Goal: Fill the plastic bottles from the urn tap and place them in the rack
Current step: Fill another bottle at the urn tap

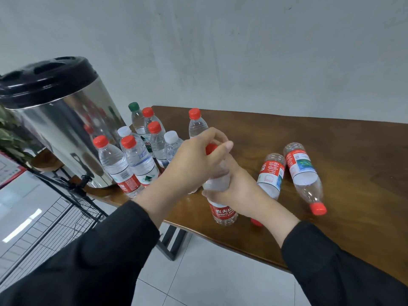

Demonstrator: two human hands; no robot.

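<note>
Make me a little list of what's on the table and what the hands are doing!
held thing: clear plastic bottle with a red label, upright over the table's near edge
right hand: grips that bottle's body
left hand: pinches its red cap
lying down: two red-capped empty bottles on the brown wooden table
standing: cluster of capped bottles beside the shiny steel urn
urn tap: black tap
rack: black wire rack, lower left
</note>
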